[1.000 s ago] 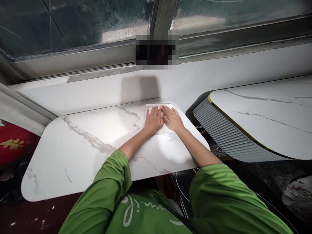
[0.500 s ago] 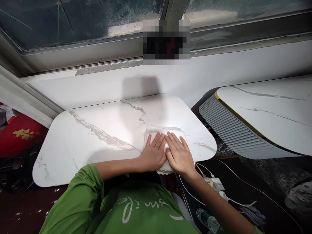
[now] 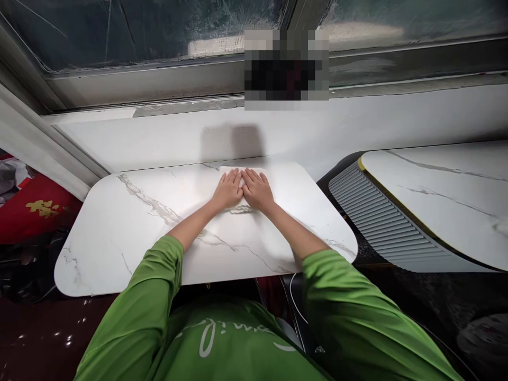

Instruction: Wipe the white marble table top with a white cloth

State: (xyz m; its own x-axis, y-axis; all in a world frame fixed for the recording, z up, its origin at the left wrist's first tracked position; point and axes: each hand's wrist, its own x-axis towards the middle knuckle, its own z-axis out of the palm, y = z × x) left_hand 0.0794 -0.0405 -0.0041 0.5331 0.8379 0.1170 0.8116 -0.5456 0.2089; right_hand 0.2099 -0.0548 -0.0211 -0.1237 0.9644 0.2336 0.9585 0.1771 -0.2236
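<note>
A folded white cloth (image 3: 240, 209) lies flat on the white marble-patterned tabletop (image 3: 119, 238), close to its far edge. My left hand (image 3: 228, 190) rests palm down on the cloth's left part, fingers stretched out and pointing away from me. On its right part my right hand (image 3: 257, 190) lies flat the same way. The two hands sit side by side, thumbs meeting near the middle. Both arms reach forward over the table. Most of the cloth is hidden beneath the hands; its frilled near edge and a strip of its far edge show.
Behind the table runs a white wall (image 3: 159, 135) below a metal-framed window (image 3: 159, 74). To the right stands a marble-topped counter (image 3: 436, 174) with a ribbed side. A red bag (image 3: 43, 209) with gold print is at the left. A white cable (image 3: 296, 301) hangs below the near edge.
Both hands and the cloth have slid forward and to the left, from the table's near edge to near its far edge. The arms are now stretched out further.
</note>
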